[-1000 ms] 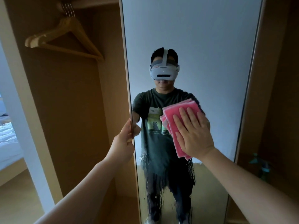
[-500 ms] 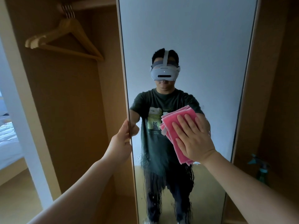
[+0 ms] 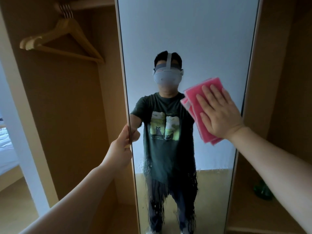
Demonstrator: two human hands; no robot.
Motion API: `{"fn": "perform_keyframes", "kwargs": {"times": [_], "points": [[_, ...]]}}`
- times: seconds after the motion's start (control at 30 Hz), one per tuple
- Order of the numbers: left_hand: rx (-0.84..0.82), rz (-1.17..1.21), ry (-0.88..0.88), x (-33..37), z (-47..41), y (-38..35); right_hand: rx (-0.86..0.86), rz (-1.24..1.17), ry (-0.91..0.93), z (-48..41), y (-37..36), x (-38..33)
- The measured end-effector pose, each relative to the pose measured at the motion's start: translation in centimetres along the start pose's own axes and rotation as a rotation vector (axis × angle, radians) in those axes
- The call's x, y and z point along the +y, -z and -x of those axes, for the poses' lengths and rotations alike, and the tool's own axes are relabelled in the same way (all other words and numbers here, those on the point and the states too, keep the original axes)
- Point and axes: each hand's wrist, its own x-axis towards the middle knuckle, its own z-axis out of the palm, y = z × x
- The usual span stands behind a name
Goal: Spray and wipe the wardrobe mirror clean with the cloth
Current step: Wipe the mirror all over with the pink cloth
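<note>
The tall wardrobe mirror (image 3: 194, 39) fills the middle of the view and reflects a person wearing a headset. My right hand (image 3: 217, 114) lies flat with straight fingers on a folded pink cloth (image 3: 194, 100), pressing it against the glass near the mirror's right edge. My left hand (image 3: 120, 149) grips the mirror's left edge at mid height, thumb on the front. Streaks of spray droplets cover the lower glass (image 3: 152, 191). A green spray bottle (image 3: 262, 191) stands low at the right, partly hidden behind my right forearm.
Left of the mirror is an open wooden wardrobe bay with several wooden hangers (image 3: 64, 41) on a rail. A white frame post (image 3: 22, 132) and a bed (image 3: 5, 149) lie at far left. A wooden wardrobe panel (image 3: 278, 81) flanks the right.
My right hand has slid the pink cloth up and to the right across the glass, toward the mirror's right edge. My left hand keeps its grip on the left edge.
</note>
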Motion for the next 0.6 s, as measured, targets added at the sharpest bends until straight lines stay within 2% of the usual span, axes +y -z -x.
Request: {"fn": "perform_keyframes", "kwargs": {"times": [0.13,0.6], "points": [[0.0,-0.017,0.01,-0.1,0.0,-0.1,0.011,0.018,-0.07,-1.2,0.5,2.5],[-0.01,-0.012,-0.027,-0.1,0.2,0.0,0.03,0.003,-0.219,-0.7,0.7,2.0]]}}
